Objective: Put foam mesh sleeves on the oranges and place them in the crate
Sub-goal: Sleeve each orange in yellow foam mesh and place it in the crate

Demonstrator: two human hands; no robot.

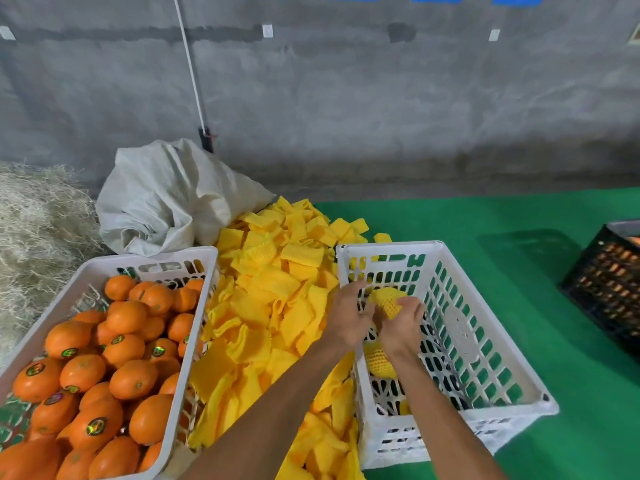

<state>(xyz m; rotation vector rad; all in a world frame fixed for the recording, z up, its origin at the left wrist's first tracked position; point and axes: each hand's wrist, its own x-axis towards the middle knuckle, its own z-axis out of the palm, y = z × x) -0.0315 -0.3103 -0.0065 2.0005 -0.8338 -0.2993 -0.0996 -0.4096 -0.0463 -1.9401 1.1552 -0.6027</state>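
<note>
Where sleeves (277, 306) spill, black crate (609, 289) beyond.

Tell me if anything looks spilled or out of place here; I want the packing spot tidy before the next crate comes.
The yellow foam sleeves lie in a loose heap on the floor between the crate of oranges and the white crate, spilling from the white sack. Some lie under both crates' edges. Nothing looks damaged.

Two white crates: the left white crate (194, 258) heaped with more oranges (126, 317) than can be counted, the right white crate (485, 341) holding two sleeved oranges (386, 301). One black crate (602, 285). One white sack (166, 195). Yellow foam sleeves (273, 292) lie uncountably many.
</note>
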